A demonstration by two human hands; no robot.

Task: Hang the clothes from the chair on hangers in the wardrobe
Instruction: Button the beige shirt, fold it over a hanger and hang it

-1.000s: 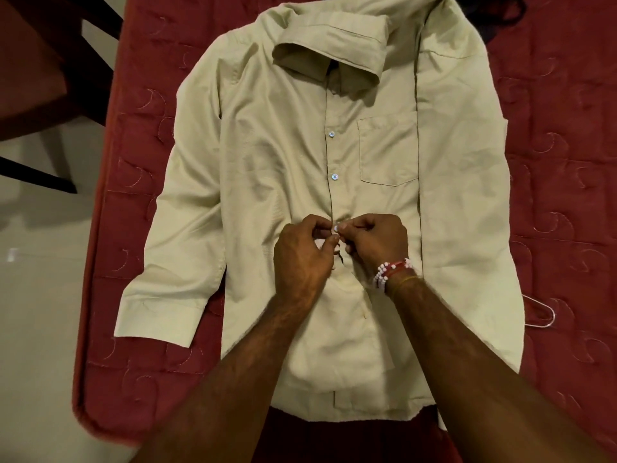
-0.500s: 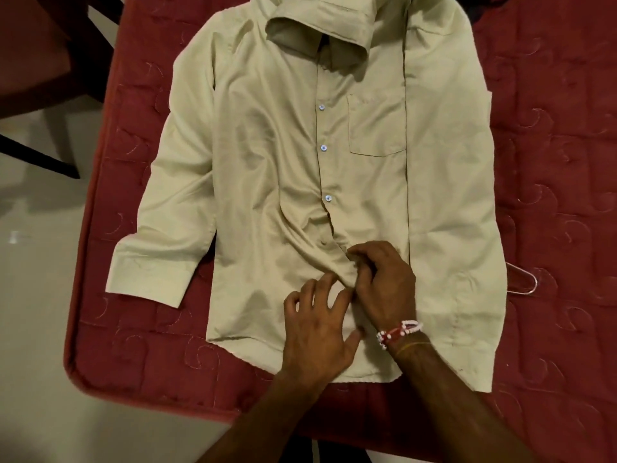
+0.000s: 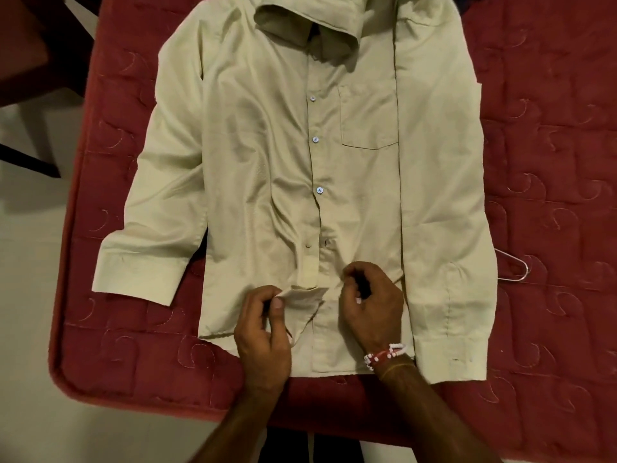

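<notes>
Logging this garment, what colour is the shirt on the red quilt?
The shirt is plain pale beige, with no pattern; the head view shows it.

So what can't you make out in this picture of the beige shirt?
Head view:
- Thin wire hanger: mostly hidden under the beige long-sleeved shirt; only one loop shows.
- Shirt collar: cut off by the top edge.
- Right hand: its curled fingers hide whether it pinches cloth.

Count from here: 1 shirt (image 3: 267, 162) with 2 sleeves (image 3: 160, 195), 1 collar (image 3: 307, 31), 1 pocket (image 3: 369, 118). 4 buttons (image 3: 315, 139) visible: 3 fastened, 1 undone. 1 hanger (image 3: 516, 270), mostly hidden under the shirt. 1 quilt (image 3: 551, 128). 2 hands: left hand (image 3: 263, 332), right hand (image 3: 370, 305). 2 wristbands: 1 beaded bracelet (image 3: 384, 354), 1 thin thread (image 3: 395, 369).
</notes>
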